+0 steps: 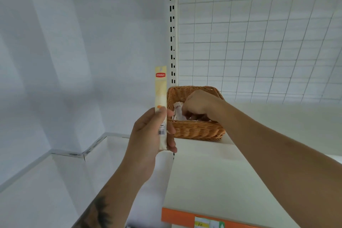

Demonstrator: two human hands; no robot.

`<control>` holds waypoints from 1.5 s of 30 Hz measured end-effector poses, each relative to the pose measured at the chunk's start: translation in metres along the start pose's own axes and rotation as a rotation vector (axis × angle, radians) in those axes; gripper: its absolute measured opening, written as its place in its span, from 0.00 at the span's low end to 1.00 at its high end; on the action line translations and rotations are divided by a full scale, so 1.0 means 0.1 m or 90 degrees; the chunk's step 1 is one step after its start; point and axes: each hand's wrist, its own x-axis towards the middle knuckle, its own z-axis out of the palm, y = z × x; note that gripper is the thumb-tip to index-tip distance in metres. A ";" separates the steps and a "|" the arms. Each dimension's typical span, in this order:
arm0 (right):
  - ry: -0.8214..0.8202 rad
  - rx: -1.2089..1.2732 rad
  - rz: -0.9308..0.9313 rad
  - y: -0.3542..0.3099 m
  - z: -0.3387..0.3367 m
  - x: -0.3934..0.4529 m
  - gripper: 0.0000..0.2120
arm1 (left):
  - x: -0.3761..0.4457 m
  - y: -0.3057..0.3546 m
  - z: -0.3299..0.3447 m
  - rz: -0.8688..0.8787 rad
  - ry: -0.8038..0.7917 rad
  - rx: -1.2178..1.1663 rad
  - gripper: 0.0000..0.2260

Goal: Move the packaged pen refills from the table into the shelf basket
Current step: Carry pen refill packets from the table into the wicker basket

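Gripping refill pack [160, 98] — red label unreadable

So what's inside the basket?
The basket holds white refill packs. The right hand reaches in and covers the rest, so I can't count them.

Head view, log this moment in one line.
left hand holds refill pack upright | right hand inside basket | basket on shelf

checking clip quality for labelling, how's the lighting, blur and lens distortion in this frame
Head view: soft, even light, no glare, only faint shadows; wide-angle bending bows the wire grid; the refill pack in the left hand is fairly sharp, its small print unreadable; the right hand in the basket is slightly soft.
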 end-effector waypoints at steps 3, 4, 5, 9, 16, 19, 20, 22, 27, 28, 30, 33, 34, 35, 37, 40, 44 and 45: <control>0.062 -0.152 -0.048 -0.01 0.02 0.07 0.08 | -0.02 -0.02 0.01 -0.017 0.019 0.000 0.15; 0.077 -0.178 -0.059 0.00 0.01 0.06 0.09 | -0.02 -0.02 0.02 -0.025 0.030 0.002 0.17; 0.085 -0.181 -0.069 0.01 0.00 0.05 0.11 | -0.02 -0.02 0.02 -0.033 0.042 0.004 0.20; 0.170 -0.052 -0.165 0.08 -0.07 -0.19 0.08 | 0.00 -0.04 0.04 -0.049 0.077 -0.002 0.29; 0.316 0.186 -0.428 0.32 0.21 -0.91 0.04 | -0.01 -0.03 0.14 0.002 0.067 -0.034 0.11; 0.312 0.199 -0.483 0.39 0.34 -1.08 0.05 | -0.04 0.01 0.22 0.022 0.021 -0.074 0.10; 0.308 0.198 -0.499 0.40 0.36 -1.10 0.07 | -0.05 0.02 0.24 0.025 0.010 -0.092 0.10; 0.312 0.210 -0.509 0.42 0.38 -1.10 0.10 | -0.08 0.05 0.27 0.020 -0.006 -0.129 0.10; 0.276 0.251 -0.516 0.33 0.30 -1.14 0.11 | -0.13 0.10 0.27 0.058 -0.005 -0.097 0.11; 0.268 0.260 -0.507 0.29 0.27 -1.14 0.10 | -0.14 0.08 0.23 0.085 0.009 -0.049 0.12; 0.287 0.267 -0.455 0.22 0.18 -1.07 0.08 | -0.15 -0.03 0.11 0.192 0.062 0.130 0.10; 0.324 0.253 -0.318 0.12 0.02 -0.81 0.06 | -0.16 -0.37 -0.18 0.419 0.122 0.493 0.10; 0.326 0.240 -0.273 0.10 -0.03 -0.70 0.06 | -0.15 -0.51 -0.27 0.457 0.116 0.603 0.12; 0.323 0.220 -0.231 0.08 -0.05 -0.59 0.07 | -0.16 -0.65 -0.34 0.474 0.108 0.698 0.14; 0.309 0.171 -0.162 0.08 -0.04 -0.40 0.07 | -0.17 -0.88 -0.42 0.447 0.059 0.826 0.20; 0.267 0.102 -0.066 0.09 0.00 -0.18 0.08 | -0.17 -1.10 -0.50 0.369 -0.040 0.868 0.29; 0.196 -0.023 -0.022 0.05 0.04 -0.11 0.13 | -0.14 -1.21 -0.57 0.360 -0.046 0.873 0.32; 0.185 -0.068 -0.023 0.04 0.05 -0.13 0.12 | -0.15 -1.23 -0.57 0.361 -0.044 0.869 0.32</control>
